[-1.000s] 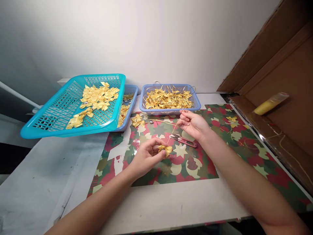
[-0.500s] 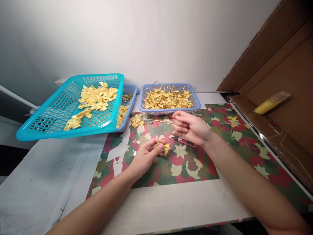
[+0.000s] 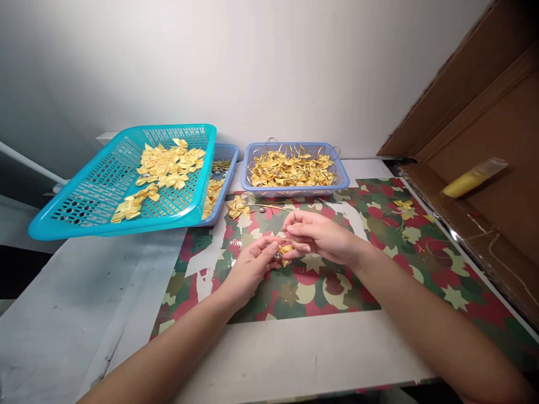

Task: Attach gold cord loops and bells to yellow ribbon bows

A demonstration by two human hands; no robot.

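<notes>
A small yellow ribbon bow [image 3: 286, 259] is pinched between the thumb and fingers of my left hand [image 3: 256, 259]. Something small and silvery shows beside my left thumb, against the bow. My right hand [image 3: 318, 234] is close on the right, thumb and forefinger pressed together just above the bow. A faint thin line runs between the two hands, but what my right fingertips grip is too fine to make out. Behind them lie a yellow ribbon bow [image 3: 238, 207] and a gold cord [image 3: 269, 207] on the patterned sheet [image 3: 269, 303].
A tilted turquoise basket [image 3: 179, 219] of yellow bows rests at the left, partly over a blue basket [image 3: 229, 179]. Another blue basket [image 3: 295, 192] at the back holds bows with gold cords. A tube of yellow material [image 3: 469, 180] is by the cardboard [image 3: 484, 123] at right.
My right hand has come down and left, from above the sheet to right beside the bow. My left hand stays in place, still holding the bow.
</notes>
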